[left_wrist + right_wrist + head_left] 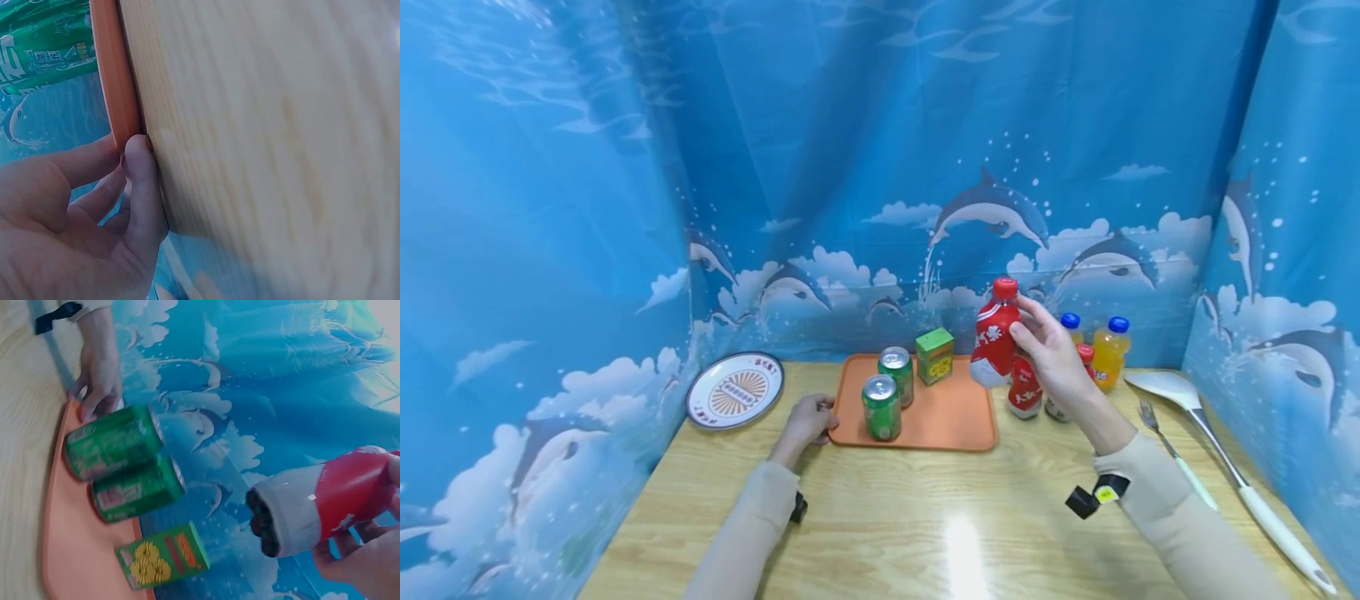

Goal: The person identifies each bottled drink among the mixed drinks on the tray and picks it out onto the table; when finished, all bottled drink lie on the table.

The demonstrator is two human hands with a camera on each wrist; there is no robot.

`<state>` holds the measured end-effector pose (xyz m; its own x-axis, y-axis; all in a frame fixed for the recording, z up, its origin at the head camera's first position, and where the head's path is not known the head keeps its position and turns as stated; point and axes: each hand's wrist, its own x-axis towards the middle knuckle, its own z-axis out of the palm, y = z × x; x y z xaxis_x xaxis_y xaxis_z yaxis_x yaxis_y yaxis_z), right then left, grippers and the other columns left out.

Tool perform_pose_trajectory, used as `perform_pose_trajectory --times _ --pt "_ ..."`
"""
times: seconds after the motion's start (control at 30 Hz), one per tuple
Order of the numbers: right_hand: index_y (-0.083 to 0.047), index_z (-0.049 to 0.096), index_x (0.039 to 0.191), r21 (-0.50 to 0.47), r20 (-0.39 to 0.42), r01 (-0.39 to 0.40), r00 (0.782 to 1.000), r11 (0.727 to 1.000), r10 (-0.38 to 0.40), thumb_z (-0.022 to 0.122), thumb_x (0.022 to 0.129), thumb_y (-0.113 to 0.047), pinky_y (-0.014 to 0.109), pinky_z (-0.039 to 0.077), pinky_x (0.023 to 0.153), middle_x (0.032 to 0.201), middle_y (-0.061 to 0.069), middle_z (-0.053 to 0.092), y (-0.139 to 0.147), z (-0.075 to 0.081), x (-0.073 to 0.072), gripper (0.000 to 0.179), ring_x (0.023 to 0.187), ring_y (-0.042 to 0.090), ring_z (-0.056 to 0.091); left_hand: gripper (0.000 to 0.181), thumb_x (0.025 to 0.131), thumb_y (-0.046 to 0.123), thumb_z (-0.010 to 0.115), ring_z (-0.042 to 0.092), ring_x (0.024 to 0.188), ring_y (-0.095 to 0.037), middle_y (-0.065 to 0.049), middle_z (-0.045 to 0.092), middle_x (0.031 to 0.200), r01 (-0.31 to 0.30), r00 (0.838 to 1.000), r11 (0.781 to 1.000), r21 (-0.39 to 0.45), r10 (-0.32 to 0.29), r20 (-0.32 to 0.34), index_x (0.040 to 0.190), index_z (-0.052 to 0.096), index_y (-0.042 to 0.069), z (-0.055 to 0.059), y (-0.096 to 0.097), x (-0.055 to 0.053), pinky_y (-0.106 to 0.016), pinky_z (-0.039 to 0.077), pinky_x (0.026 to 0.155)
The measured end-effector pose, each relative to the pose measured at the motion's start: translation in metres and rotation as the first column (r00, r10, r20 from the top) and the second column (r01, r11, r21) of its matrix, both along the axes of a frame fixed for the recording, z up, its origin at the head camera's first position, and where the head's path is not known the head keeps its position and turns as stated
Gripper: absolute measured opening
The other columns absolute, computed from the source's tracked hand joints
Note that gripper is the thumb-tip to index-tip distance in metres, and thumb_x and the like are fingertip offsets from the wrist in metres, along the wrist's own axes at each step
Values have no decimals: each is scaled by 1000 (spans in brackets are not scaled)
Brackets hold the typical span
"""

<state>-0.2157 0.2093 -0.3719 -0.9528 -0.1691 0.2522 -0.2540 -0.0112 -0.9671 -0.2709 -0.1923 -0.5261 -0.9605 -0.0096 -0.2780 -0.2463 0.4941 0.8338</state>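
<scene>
My left hand [808, 421] pinches the left rim of an orange tray [955, 421] lying on the table; in the left wrist view the thumb and fingers meet at that rim. Two green drink cans [882, 410] stand on the tray's left half, one behind the other. Behind them to the right is a small green drink carton [935, 358] with yellow flowers. Above the tray's right end, my right hand [1054, 358] grips a red-capped bottle [995, 337] with a red label, slightly tilted. The right wrist view shows the bottle's dark, knobbed base [262, 525].
Right of the tray stand another red-labelled bottle [1024, 390], a red-capped one partly hidden by my hand, and blue-capped orange drink bottles [1111, 354]. A fork [1172, 446] and a long-handled turner [1225, 458] lie farther right. A patterned plate [736, 392] sits at the left.
</scene>
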Motion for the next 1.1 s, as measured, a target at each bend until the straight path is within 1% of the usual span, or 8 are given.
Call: perform_pose_trajectory --times 0.13,0.23,0.4,0.57,0.77,0.87,0.93,1.1 --pt "-7 25 166 -8 -52 75 996 997 -76 51 111 -26 10 55 99 147 2 51 11 -3 9 63 124 3 56 45 98 0 61 64 75 -16 -14 66 104 6 1000 1000 -3 -6 3 144 60 2 1 0 0 -23 57 56" --pt "-4 30 163 -41 -105 109 988 993 -113 52 111 -20 10 55 97 135 -12 55 20 -6 13 59 122 2 57 46 98 -1 61 64 75 -16 -14 66 103 6 1000 1000 0 -6 2 144 60 2 1 0 0 -24 57 55" --pt "-4 37 160 -150 -169 147 971 978 -172 52 110 -11 9 56 96 132 -9 58 38 -12 19 53 119 3 59 47 98 -1 62 64 76 -16 -13 67 104 3 1000 1000 0 -3 3 144 59 2 1 0 0 -24 57 56" --pt "-7 47 155 -228 -232 208 937 951 -261 53 108 -3 10 57 93 131 -6 62 56 -17 26 48 116 6 60 48 98 -1 62 66 79 -16 -13 68 105 3 1000 1000 -6 -3 -1 145 59 3 1 0 1 -24 58 57" --pt "-10 55 149 -311 -234 263 910 913 -342 51 106 3 10 58 92 127 -3 64 75 -21 32 45 113 11 58 48 97 0 59 67 79 -17 -14 68 106 3 1000 1000 -14 -3 -3 145 59 2 1 -1 0 -25 59 57" --pt "-8 59 145 -364 -217 290 898 885 -384 53 104 6 12 60 88 122 -1 67 84 -24 34 44 109 11 61 48 98 0 60 66 79 -17 -14 68 106 1 1000 1000 -15 -1 -1 145 59 2 1 0 0 -25 59 57" --pt "-7 63 141 -405 -200 318 884 857 -422 54 102 8 13 61 85 118 -1 70 89 -26 35 43 105 10 64 47 98 0 60 66 79 -17 -14 68 106 0 1000 1000 -15 0 1 145 59 2 1 0 0 -25 59 57" --pt "-3 69 133 -464 -147 420 832 780 -536 58 98 12 12 61 83 110 0 74 101 -35 32 39 100 11 66 47 98 0 60 66 77 -17 -14 68 104 -4 1000 1000 -11 4 8 144 60 3 0 0 -2 -24 58 57"
